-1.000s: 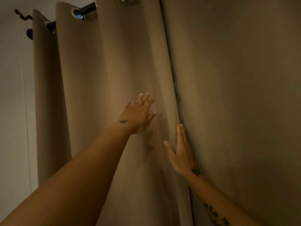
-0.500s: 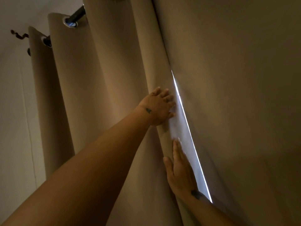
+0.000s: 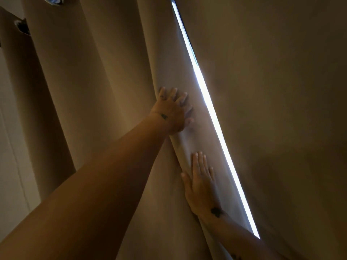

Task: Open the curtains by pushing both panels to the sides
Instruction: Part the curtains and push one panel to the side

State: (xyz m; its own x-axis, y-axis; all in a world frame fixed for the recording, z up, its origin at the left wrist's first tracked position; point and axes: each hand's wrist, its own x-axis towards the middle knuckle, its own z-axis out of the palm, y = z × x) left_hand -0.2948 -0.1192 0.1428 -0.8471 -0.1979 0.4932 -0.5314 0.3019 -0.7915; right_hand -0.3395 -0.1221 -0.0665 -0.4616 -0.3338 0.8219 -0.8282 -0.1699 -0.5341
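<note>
Overhead, two tan curtain panels are seen from below in a dim room, parted by a narrow bright gap [image 3: 210, 117] that runs slantwise from the top edge down to the lower right. The left panel [image 3: 105, 91] hangs in deep folds, and its inner edge is turned back so that a paler strip of fabric is lit beside the gap. The left hand [image 3: 173, 111] is laid on that edge with its fingers spread apart, flat against the cloth and not closed round it; a small dark mark is seen at its wrist. The right hand [image 3: 201, 182] is placed lower on the same pale strip, just beside the gap, with its fingers straight and held close together and the thumb set out to the side; nothing is gripped by it either, and a dark mark is seen at its wrist as well. Both bare forearms are stretched up from the lower edge of the view, the left one crossing much of the lower left. The right panel [image 3: 281, 91] is spread smooth and wide across the right side and is touched by neither hand. Two metal grommets [image 3: 53, 0] are seen at the upper left in the left panel's folds. A pale wall [image 3: 11, 147] is seen at the far left beside the outermost fold.
</note>
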